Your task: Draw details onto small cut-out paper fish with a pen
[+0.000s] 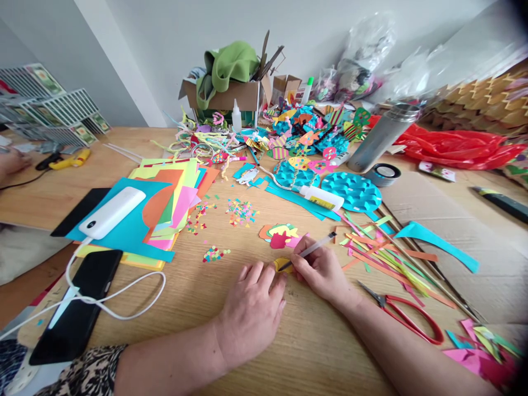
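Note:
My right hand [322,269] is closed around a slim pen [315,246] with a clear barrel and dark end. Its tip meets a small yellow paper cutout [282,264] lying on the table. Resting palm down beside it, my left hand [256,302] touches the cutout's left edge with its fingertips, fingers lightly bent and slightly apart. Part of the cutout is hidden by both hands. Just beyond lie a red paper cutout [279,240] and a yellow-green fish-shaped cutout [282,230], overlapping other coloured pieces.
Red-handled scissors [412,319] and paper strips [383,258] lie right. A white glue bottle [322,198] lies near blue discs [350,191]. Coloured sheets [165,190], a power bank [113,212] and a phone [76,308] are left. A steel flask [383,135] stands behind. Another person's hand [14,164] shows far left.

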### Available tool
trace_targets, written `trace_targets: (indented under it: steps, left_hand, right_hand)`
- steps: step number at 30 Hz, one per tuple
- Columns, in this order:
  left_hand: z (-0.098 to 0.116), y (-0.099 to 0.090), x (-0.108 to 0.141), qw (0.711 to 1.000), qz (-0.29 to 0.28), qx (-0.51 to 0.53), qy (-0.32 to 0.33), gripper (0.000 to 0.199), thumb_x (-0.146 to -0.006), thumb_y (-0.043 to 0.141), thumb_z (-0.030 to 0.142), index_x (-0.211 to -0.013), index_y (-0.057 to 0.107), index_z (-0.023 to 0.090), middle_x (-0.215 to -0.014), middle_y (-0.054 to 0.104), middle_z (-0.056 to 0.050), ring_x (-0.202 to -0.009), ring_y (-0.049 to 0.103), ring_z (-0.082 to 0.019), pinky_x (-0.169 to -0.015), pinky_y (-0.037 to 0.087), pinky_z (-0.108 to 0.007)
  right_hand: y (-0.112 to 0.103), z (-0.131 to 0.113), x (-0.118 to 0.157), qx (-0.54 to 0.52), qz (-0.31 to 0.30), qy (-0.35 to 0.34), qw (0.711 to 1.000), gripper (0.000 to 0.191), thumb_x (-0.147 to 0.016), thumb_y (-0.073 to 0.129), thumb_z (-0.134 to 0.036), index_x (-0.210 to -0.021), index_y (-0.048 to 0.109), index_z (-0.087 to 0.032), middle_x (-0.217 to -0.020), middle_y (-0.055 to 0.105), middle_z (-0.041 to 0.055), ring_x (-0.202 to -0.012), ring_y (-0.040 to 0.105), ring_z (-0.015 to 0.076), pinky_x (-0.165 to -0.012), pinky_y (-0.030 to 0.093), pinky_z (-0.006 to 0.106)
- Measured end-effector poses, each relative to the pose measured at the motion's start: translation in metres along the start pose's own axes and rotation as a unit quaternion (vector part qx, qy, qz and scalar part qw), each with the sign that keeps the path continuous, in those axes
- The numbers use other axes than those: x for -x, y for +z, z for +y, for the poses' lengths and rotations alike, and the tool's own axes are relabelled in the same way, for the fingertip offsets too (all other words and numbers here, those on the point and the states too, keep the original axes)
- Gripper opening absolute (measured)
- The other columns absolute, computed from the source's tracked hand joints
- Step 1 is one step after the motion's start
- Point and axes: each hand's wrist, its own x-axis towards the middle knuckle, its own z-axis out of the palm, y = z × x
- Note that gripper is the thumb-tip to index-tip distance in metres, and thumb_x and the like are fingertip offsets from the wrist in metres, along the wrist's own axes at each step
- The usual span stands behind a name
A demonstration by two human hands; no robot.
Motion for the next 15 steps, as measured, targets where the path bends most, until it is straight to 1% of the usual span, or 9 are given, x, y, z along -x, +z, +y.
trace_targets:
  steps: [7, 11, 15]
  left_hand:
    - [-0.0001, 0.0003, 0.0002, 1.0, -0.005, 0.001, 0.001, 0.037, -0.096, 0.049, 0.03, -0.131, 0.052, 0.018, -0.123, 0.056, -0.01, -0.11, 0.048, -0.028, -0.091, 0.043, -0.047]
    - [0.0002, 0.0001, 0.0, 1.0, -0.004, 0.001, 0.0, 0.037, -0.096, 0.049, 0.03, -0.131, 0.052, 0.018, -0.122, 0.056, -0.01, -0.11, 0.049, -0.028, -0.091, 0.043, -0.046]
    - [0.0002, -0.0002, 0.0001, 1.0, -0.006, 0.004, 0.0, 0.036, -0.096, 0.049, 0.029, -0.13, 0.052, 0.018, -0.123, 0.055, -0.01, -0.111, 0.048, -0.028, -0.091, 0.043, -0.046]
  right_hand:
    - [0.0002, 0.001, 0.0001, -0.005, 0.006, 0.01, 1.0, 0.017, -0.08, 0.058, -0.022, -0.067, 0.046, -0.022, -0.053, 0.05, -0.004, -0.044, 0.045, 0.0107, -0.043, 0.034, 0.023]
    - [0.0006, 0.0005, 0.0, 0.0, 0.001, 0.003, 1.0, 0.018, -0.08, 0.058, -0.021, -0.067, 0.046, -0.022, -0.053, 0.05, -0.0039, -0.045, 0.044, 0.0104, -0.042, 0.033, 0.023]
    - [0.0001, -0.0011, -0.0002, 0.001, 0.01, -0.003, 1.0, 0.018, -0.08, 0.057, -0.021, -0.067, 0.046, -0.022, -0.053, 0.05, -0.0038, -0.044, 0.044, 0.0104, -0.042, 0.034, 0.023]
